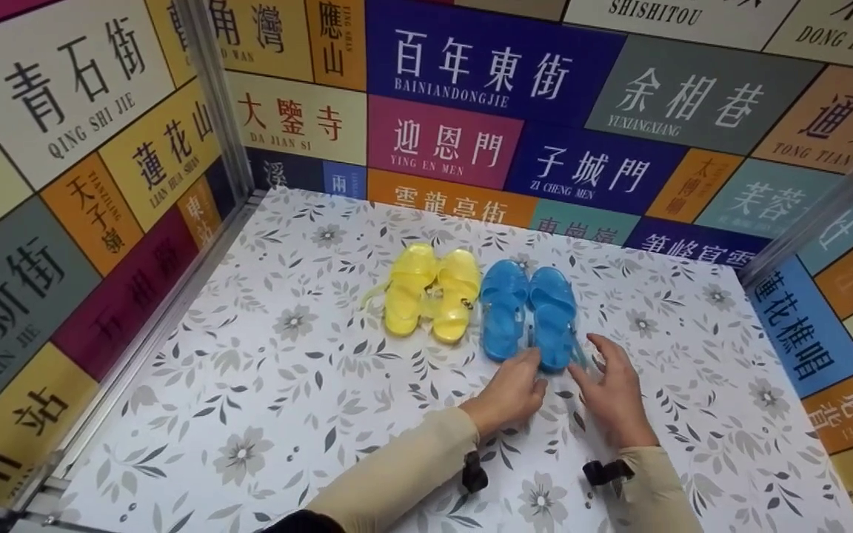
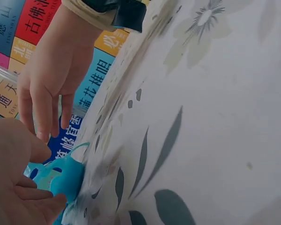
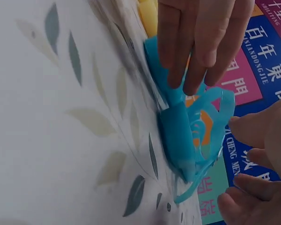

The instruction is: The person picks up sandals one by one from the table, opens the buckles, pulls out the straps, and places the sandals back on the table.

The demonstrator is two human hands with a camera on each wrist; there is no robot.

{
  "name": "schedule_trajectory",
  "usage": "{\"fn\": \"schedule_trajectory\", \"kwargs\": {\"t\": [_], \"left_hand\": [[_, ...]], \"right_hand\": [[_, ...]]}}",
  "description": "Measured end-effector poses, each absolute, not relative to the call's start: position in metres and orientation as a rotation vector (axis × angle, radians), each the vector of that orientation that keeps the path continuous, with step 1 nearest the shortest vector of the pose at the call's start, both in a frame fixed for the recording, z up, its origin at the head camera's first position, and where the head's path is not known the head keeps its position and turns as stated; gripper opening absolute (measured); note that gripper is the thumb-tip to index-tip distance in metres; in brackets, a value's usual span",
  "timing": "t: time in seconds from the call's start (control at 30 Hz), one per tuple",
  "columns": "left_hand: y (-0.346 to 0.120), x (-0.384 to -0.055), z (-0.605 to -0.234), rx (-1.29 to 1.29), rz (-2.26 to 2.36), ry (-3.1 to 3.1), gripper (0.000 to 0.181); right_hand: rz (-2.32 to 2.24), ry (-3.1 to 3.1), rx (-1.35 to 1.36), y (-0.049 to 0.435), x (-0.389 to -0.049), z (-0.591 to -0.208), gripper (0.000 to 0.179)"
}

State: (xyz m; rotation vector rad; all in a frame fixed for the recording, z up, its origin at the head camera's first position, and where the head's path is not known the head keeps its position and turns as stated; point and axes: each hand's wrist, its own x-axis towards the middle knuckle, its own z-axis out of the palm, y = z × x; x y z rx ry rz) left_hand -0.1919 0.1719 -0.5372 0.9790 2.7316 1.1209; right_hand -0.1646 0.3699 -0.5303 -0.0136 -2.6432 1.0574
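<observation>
A pair of blue sandals (image 1: 529,314) stands side by side, toes pointing away. My left hand (image 1: 514,392) is at the heel end of the pair; in the right wrist view the left hand (image 3: 201,37) has its fingers straight, pointing down in front of the heels. To the right of the right-hand sandal is my right hand (image 1: 614,389), thumb and fingers apart beside its loose ankle strap (image 3: 222,105). Whether the thumb touches that strap, I cannot tell. Immediately left of the blue pair sits a pair of yellow sandals (image 1: 420,292).
A white surface (image 1: 397,444) with grey flowers and leaves lies under everything. Panels (image 1: 493,59) of colourful street-name signs rise at the back and both sides. Metal frame posts (image 1: 223,96) stand at the corners.
</observation>
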Motion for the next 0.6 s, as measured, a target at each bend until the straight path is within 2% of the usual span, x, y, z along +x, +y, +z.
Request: {"fn": "schedule_trajectory", "kwargs": {"t": [0.1,0.2,0.6], "left_hand": [[0.179,-0.194,-0.538,0.937,1.115,2.687,0.053],[0.181,-0.197,-0.541,0.841,1.143,2.638,0.06],[0.189,-0.21,-0.546,0.692,1.303,2.578,0.06]], "right_hand": [[1.15,-2.786,-0.08,0.377,-0.169,-0.529,0.073],[1.244,-2.869,-0.126,0.377,-0.174,-0.532,0.079],[1.221,-2.853,-0.161,0.373,-0.183,-0.544,0.068]]}}
